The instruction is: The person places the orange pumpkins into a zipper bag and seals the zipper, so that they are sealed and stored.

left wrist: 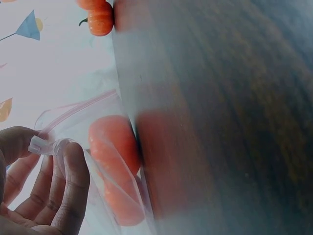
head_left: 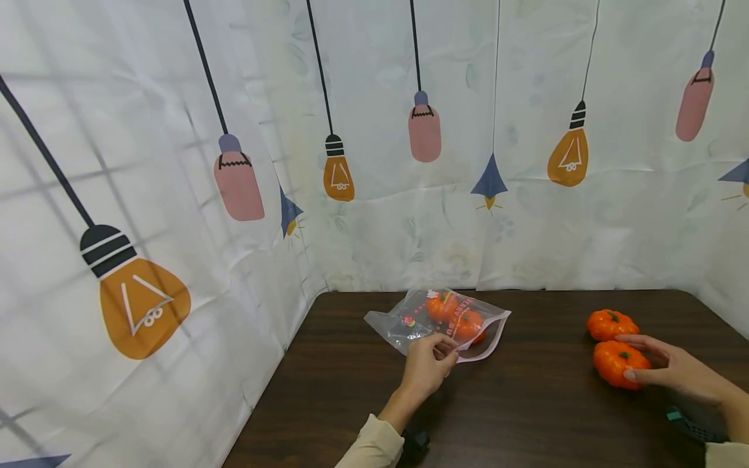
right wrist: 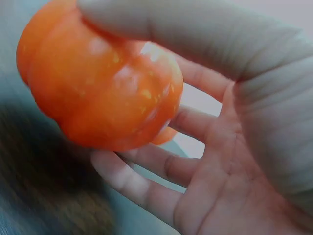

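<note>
A clear zip bag (head_left: 393,325) with red print and a pink zip edge lies on the table. Inside it are two small orange pumpkins (head_left: 466,325), also visible through the plastic in the left wrist view. My left hand (head_left: 427,365) pinches the bag's edge near a whitish zip slider (left wrist: 41,145). Over on the right, my right hand (head_left: 681,372) holds a small orange pumpkin (head_left: 617,365) between thumb and fingers. Its underside is hidden, so I cannot tell whether it touches the table. Just behind it sits another orange pumpkin (head_left: 611,324).
The dark brown wooden table (head_left: 526,403) meets a white curtain (head_left: 374,247) printed with hanging lamps at its back and left. A dark object with a green tab (head_left: 675,416) shows below my right wrist.
</note>
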Motion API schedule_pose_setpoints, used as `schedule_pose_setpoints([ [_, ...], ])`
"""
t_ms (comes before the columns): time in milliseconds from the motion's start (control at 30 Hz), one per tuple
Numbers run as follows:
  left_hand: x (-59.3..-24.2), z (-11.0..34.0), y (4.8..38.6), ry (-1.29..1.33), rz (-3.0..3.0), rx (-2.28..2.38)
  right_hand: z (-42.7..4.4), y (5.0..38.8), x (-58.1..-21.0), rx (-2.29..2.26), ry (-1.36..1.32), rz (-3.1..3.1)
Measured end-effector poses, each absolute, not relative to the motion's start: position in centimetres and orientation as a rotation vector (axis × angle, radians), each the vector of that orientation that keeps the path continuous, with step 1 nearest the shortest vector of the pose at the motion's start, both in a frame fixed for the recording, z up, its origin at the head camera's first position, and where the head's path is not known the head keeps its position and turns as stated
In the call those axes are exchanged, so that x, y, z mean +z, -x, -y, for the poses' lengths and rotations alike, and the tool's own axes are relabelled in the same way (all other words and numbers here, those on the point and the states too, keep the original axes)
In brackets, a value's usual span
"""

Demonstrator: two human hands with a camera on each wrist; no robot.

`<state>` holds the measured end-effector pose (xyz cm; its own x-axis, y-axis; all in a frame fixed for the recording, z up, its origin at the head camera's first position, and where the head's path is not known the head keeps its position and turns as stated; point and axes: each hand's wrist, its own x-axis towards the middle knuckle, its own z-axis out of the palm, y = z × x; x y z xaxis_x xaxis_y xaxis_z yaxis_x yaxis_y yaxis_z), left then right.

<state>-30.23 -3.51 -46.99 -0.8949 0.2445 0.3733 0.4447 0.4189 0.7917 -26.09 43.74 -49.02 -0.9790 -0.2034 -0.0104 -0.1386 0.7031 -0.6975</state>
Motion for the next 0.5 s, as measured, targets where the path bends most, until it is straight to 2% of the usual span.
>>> schedule_pose_setpoints([
  [500, -46.6, 3.5, 30.0, 0.591, 2.450, -1.479, -39.6, 26.4, -45.7, -1.334, 0.387, -2.720],
])
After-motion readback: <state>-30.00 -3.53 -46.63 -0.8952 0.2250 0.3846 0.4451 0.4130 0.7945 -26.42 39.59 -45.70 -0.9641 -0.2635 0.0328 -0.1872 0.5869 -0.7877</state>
